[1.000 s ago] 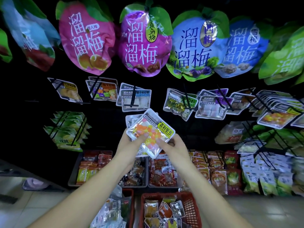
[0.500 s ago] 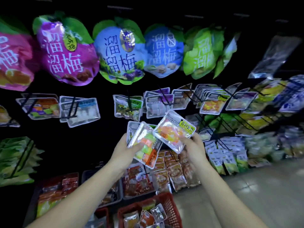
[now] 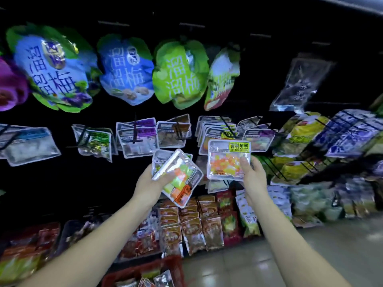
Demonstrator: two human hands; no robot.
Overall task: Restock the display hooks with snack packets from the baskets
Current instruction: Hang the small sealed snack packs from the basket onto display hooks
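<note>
1. both hands are raised, apart, before the rack: right hand point(image 3: 251, 175) pinches a flat, clear single packet point(image 3: 226, 160) of orange, yellow and white candy at its lower right corner, thumb on the front, packet upright.
2. left hand point(image 3: 149, 183) grips a tilted stack of glossy packets point(image 3: 180, 179) holding green and orange cubes, fingers curled behind.
3. single packet sits just below similar hanging packets point(image 3: 215, 133) on black wire hooks point(image 3: 135, 129).
4. puffy leaf-topped bags point(image 3: 180, 75) hang above.
5. red mesh basket point(image 3: 132, 273) of packets lies low, beside pale tiled floor point(image 3: 290, 255).
</note>
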